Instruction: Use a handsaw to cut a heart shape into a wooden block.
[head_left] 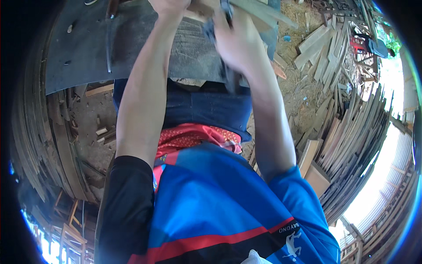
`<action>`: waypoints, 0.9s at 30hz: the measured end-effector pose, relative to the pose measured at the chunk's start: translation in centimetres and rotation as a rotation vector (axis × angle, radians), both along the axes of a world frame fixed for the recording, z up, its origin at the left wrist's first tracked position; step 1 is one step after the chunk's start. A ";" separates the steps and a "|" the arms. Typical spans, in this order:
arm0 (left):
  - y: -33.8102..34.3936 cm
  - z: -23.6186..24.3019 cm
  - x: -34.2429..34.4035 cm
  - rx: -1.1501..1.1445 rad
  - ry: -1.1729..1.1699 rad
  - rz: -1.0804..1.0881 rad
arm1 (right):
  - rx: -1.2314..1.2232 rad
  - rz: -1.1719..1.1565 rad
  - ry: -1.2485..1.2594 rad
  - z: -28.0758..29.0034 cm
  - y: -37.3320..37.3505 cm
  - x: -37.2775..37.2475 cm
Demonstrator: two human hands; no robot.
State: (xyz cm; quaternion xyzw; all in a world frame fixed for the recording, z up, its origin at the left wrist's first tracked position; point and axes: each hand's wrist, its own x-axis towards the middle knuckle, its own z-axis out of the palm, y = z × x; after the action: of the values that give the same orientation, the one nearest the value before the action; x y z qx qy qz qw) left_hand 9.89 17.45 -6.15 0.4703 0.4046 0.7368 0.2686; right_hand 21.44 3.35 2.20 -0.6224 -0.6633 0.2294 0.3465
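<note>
TOOL-TO-TIMBER POS., BENCH TOP, UPPER CTR

1. R hand (235,37): your fingers appear wrapped round a dark tool (231,79). Motion blur masks the detail, so tool type can't be confirmed.

2. L hand (169,5): at the top edge of view, beside the timber (266,15). Your L fingers are cut off by the frame; whether they grip or merely rest can't be read.

3. Key relation (judged): tool axis vs. timber axis. The tool's long axis runs approx. fore-and-aft, far end at the top edge, near end pointing back twd. your dark trousers (193,108). The visible timber length slants from the top edge down to the R, so the two axes cross at an angle. From your R fingers, the timber lies beyond and to the R, w/ more wood showing between both hands. Your R hand is nearer the slanted length; your L hand sits at the L side of the wood. Contact betw. tool and timber: unclear due to blur.

4. Surroundings: dark bench sheet (83,53) underneath; thin strip (109,48) lying fore-and-aft, L of your L forearm, well apart from the tool. Loose boards (329,48) on the ground, R side.
</note>
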 end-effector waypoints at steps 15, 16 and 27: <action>1.2 1.1 1.4 -0.326 0.443 0.345 | -0.245 -0.043 -0.089 0.6 -1.6 2.0; 0.1 0.3 1.2 -0.177 0.250 0.246 | -0.240 -0.042 -0.093 0.7 -3.1 2.0; -0.1 -1.9 0.0 0.399 0.736 0.417 | 0.250 0.050 -0.114 -0.4 -3.7 1.8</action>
State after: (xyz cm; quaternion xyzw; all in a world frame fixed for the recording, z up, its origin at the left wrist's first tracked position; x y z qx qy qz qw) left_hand 9.86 17.31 -8.02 0.6515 0.4095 0.6226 -0.1424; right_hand 23.21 -0.32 1.78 -0.5696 -0.7206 0.1180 0.3772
